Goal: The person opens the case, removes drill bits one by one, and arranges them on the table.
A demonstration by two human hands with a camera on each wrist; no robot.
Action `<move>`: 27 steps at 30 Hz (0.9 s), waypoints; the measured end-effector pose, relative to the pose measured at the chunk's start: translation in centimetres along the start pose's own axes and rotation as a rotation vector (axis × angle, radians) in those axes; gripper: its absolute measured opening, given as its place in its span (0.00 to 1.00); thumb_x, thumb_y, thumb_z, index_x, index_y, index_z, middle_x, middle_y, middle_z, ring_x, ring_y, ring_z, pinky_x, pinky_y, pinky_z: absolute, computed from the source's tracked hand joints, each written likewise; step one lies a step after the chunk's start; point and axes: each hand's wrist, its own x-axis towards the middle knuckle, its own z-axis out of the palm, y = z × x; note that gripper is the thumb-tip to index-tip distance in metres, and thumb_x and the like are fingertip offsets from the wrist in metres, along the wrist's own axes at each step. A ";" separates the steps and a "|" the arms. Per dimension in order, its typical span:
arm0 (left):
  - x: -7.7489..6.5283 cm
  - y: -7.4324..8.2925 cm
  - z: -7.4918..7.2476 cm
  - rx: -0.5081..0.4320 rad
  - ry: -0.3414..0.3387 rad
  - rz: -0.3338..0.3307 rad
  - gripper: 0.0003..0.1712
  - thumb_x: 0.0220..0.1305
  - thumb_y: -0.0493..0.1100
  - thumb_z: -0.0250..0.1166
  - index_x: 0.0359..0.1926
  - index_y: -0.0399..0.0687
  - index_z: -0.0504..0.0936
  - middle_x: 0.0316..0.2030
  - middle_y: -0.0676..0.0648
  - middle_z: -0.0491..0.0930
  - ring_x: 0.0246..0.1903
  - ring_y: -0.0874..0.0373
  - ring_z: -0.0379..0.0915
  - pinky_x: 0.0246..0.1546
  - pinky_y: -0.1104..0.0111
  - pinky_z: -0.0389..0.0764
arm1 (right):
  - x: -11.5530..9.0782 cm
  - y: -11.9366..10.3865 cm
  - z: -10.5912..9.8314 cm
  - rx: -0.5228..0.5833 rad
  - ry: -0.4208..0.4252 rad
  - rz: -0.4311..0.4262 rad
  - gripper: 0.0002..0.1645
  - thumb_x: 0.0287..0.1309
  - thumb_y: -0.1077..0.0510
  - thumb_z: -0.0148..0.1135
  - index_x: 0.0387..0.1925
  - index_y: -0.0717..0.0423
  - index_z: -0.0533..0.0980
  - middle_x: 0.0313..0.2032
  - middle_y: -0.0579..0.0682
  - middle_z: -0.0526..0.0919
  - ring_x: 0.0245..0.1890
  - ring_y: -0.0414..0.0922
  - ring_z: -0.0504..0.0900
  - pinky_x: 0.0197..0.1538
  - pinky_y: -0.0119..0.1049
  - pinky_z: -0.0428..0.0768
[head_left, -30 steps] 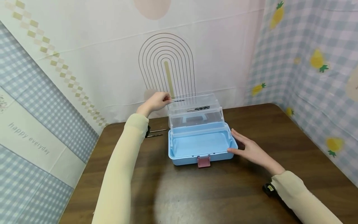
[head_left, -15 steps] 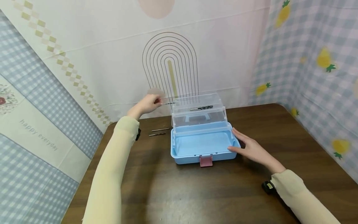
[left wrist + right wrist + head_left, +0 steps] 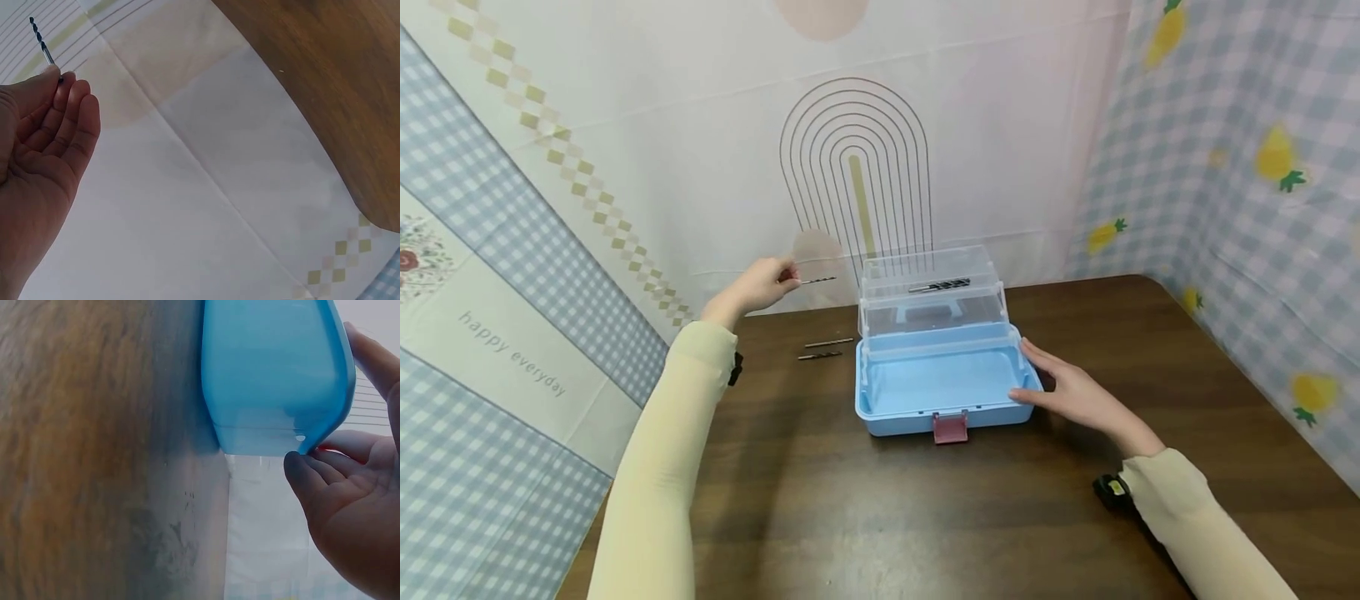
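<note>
Left hand (image 3: 765, 282), left of upper centre, pinches the thin drill bit (image 3: 820, 280) by one end, thumb against forefinger, other fingers loosely bent. Short grip, so the bit could swivel or slip out and drop to the bench (image 3: 880, 517). Bit hangs in the air, tip pointing right, apart from the box. Left arm reaches up from lower left. Right hand (image 3: 1075, 396), right of centre, spread wide, thumb and fingertips on the blue box (image 3: 902, 427) rim; too hard a push could skid it and roll the bits in the clear tray (image 3: 940, 286). Two more bits (image 3: 829, 342) lie left of the box.
</note>
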 end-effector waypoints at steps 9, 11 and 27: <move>-1.5 -1.5 0.9 0.024 -0.010 -0.003 0.06 0.75 0.36 0.58 0.41 0.36 0.77 0.36 0.40 0.80 0.37 0.47 0.73 0.42 0.54 0.74 | 0.2 0.3 0.1 0.021 -0.001 0.007 0.58 0.62 0.35 0.66 0.80 0.53 0.48 0.79 0.56 0.47 0.75 0.63 0.51 0.69 0.67 0.58; -1.8 -1.8 1.5 0.024 -0.006 0.001 0.05 0.74 0.36 0.59 0.40 0.37 0.77 0.35 0.40 0.80 0.36 0.48 0.73 0.42 0.54 0.74 | 0.2 0.4 0.1 0.022 -0.003 0.016 0.58 0.61 0.35 0.66 0.80 0.53 0.48 0.79 0.56 0.47 0.76 0.62 0.51 0.69 0.66 0.58; -4.0 -3.7 7.0 -0.023 -0.053 0.033 0.03 0.71 0.35 0.62 0.37 0.40 0.79 0.32 0.42 0.80 0.32 0.53 0.73 0.38 0.58 0.74 | -0.1 0.2 0.0 0.037 -0.009 0.033 0.58 0.61 0.35 0.66 0.80 0.52 0.47 0.78 0.58 0.47 0.75 0.64 0.50 0.69 0.68 0.57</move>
